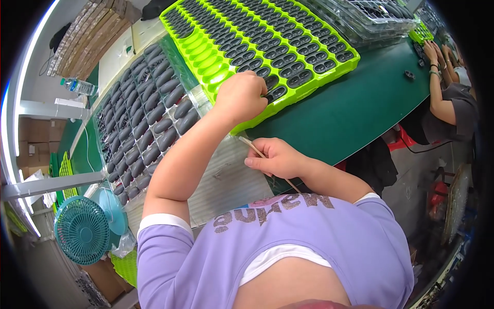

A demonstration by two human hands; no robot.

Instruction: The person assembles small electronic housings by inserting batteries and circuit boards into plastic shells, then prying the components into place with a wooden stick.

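A bright green tray [216,69] holds many rows of black oval shell pieces [301,78], and one column of its slots at the left is bare. My left hand [241,97] is over the tray's near corner with its fingers curled. Whatever those fingers hold is hidden beneath them; a black shell piece [278,93] lies in its slot right beside them. Lower and to the right, my right hand [278,157] grips a thin wooden stick [252,146], whose tip points toward the tray's near edge. Left of my left forearm, clear divided trays [191,105] hold dark grey oval covers [167,139].
The green table [339,110] extends right, where another person's hands [435,54] work near a loose black piece [409,75]. Stacked clear trays [381,26] stand at the back right. A water bottle [77,86], stacked cardboard [92,36] and a teal fan [82,230] are at left.
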